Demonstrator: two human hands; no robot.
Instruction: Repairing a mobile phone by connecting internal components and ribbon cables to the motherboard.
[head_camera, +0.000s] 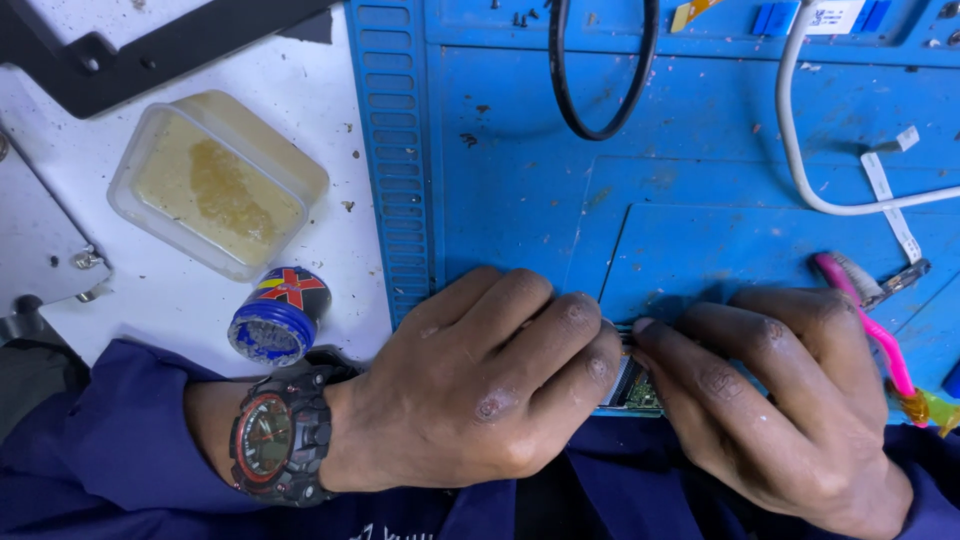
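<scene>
- The table (330, 150) is carrying a blue work mat (700, 150) across most of the view, scuffed and speckled with debris; a bare white strip is showing at the left.
- The left hand (480, 380), with a black-and-red wristwatch (283, 435) on its wrist, is curling over the mat's near edge, its fingertips pinching one end of a small circuit board (635, 385).
- The right hand (780, 400) is meeting it from the other side, fingers pressing the same board; both hands are gripping it, not loose.
- A clear plastic tub (215, 185) of yellowish paste is sitting on the white strip, well apart from the hands.
- A black cable loop (600, 75) and a white cable (800, 150) are lying further back on the mat, not blocking anything.
- A small blue round tin (278, 315) is standing just beside the left wrist, likely to get knocked.
- A pink-handled tool (875, 325) is lying against the right hand.
- The board, mostly hidden between the fingers, is looking light, thin, stiff and fragile; holding it by its edges seems safest.
</scene>
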